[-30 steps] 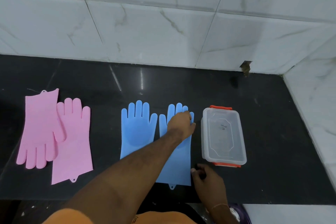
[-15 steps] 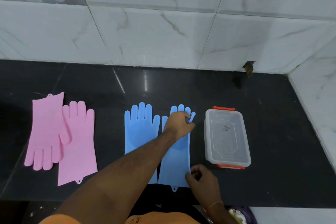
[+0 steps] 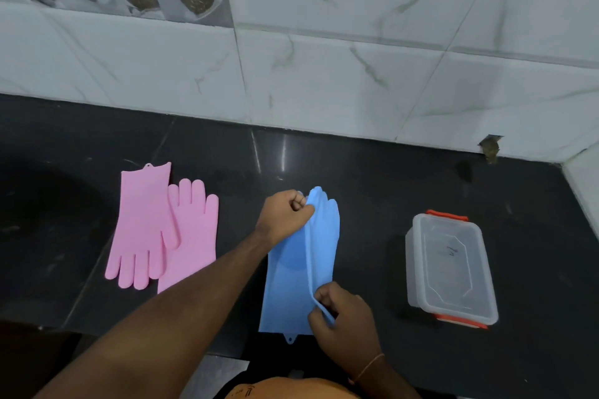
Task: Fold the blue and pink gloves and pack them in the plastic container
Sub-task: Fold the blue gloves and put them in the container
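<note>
Smooth, floppy blue gloves (image 3: pixel 301 269) in the middle of the shiny black surface (image 3: pixel 372 178), pinched by both hands: left hand (image 3: pixel 285 212) at the fingertips, right hand (image 3: pixel 343 311) at the cuff. Soft pink gloves (image 3: pixel 162 227) flat at left. Clear boxy plastic container (image 3: pixel 450 269) with orange clips at right.

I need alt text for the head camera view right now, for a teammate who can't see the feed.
A person's left hand and right hand pinch one blue silicone glove by its long edge, lifting it over the other blue glove on a black stone counter. Two overlapping pink silicone gloves lie to the left; a lidded clear plastic container with orange clips sits to the right.
</note>
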`<state>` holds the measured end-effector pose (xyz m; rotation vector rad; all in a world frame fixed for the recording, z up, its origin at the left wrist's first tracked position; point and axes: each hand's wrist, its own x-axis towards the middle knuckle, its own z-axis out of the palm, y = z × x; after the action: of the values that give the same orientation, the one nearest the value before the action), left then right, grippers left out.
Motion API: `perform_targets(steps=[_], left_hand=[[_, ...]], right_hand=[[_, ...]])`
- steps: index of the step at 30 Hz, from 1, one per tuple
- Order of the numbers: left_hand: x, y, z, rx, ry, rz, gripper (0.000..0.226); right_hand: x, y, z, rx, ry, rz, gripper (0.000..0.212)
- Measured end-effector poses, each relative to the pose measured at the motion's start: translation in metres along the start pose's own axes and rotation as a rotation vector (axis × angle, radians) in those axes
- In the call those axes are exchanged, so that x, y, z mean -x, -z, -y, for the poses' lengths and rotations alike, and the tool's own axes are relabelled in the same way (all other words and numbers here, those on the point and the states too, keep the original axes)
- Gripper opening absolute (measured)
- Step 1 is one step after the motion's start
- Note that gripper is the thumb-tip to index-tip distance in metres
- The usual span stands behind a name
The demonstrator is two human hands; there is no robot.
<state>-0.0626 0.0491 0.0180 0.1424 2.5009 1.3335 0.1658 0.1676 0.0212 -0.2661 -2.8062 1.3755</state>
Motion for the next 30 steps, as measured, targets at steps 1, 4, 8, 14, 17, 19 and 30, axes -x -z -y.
perform_targets(steps=[1,4,8,14,17,19,30], left_hand=[[0.001,0.009,0.009,0.02,0.026,-0.017,0.014],[0.006,0.028,0.037,0.043,0.114,-0.07,0.012],[0.009,0.035,0.063,0.061,0.223,-0.077,0.015],[0.008,0.036,0.071,0.074,0.272,-0.065,0.014],[0.006,0.036,0.072,0.087,0.305,-0.054,0.018],[0.005,0.036,0.072,0.094,0.315,-0.044,0.02],[0.005,0.037,0.074,0.074,0.336,-0.016,0.013]], right_hand=[[-0.004,-0.005,0.005,0.038,0.036,0.013,0.013],[-0.012,-0.02,0.016,0.134,0.11,0.048,0.01],[-0.018,-0.033,0.021,0.217,0.167,0.082,0.016],[-0.022,-0.043,0.024,0.265,0.227,0.165,0.032],[-0.021,-0.046,0.026,0.264,0.256,0.206,0.033],[-0.02,-0.048,0.026,0.27,0.279,0.216,0.033],[-0.025,-0.059,0.03,0.302,0.342,0.251,0.037]])
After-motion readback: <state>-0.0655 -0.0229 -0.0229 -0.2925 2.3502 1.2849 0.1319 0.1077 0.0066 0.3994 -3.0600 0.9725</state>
